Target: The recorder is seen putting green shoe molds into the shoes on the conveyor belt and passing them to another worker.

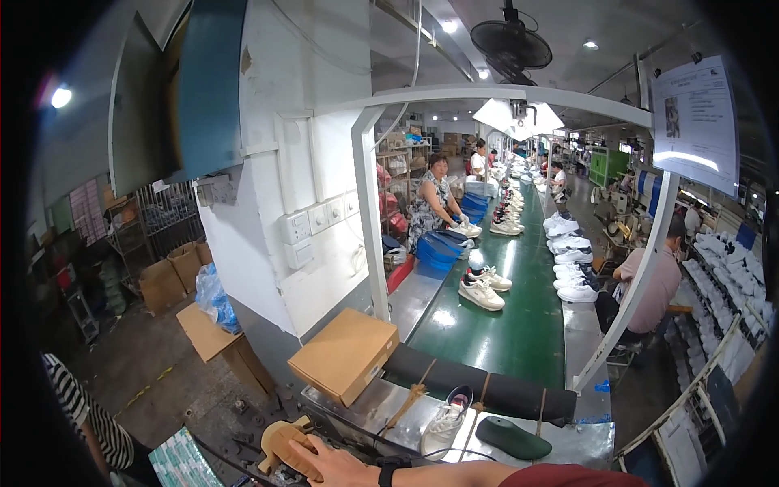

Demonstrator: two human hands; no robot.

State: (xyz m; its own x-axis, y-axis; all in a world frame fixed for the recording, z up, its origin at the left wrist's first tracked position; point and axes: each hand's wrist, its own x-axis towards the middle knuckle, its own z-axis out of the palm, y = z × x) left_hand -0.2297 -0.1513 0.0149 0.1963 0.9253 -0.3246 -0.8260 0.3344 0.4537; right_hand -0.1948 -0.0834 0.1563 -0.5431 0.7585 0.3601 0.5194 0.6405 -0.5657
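Note:
My right hand (337, 464), with a dark band at the wrist and a red sleeve farther up, reaches in from the lower right. Its fingers are laid over a tan, smooth, rounded piece (286, 448) at the bottom of the picture; the exact kind I cannot make out. A white sneaker (445, 424) stands on the metal bench above my forearm, toe toward me. Beside it lies a dark green shoe last (514, 438). My left hand is not in view.
A closed cardboard box (345, 355) sits at the bench's left, by a white pillar (324, 268). A green conveyor belt (454, 337) runs away from me, carrying cream sneakers (484, 288). White shoes (574, 264) line its right side. Co-workers sit on both sides; a striped sleeve (89, 406) shows lower left.

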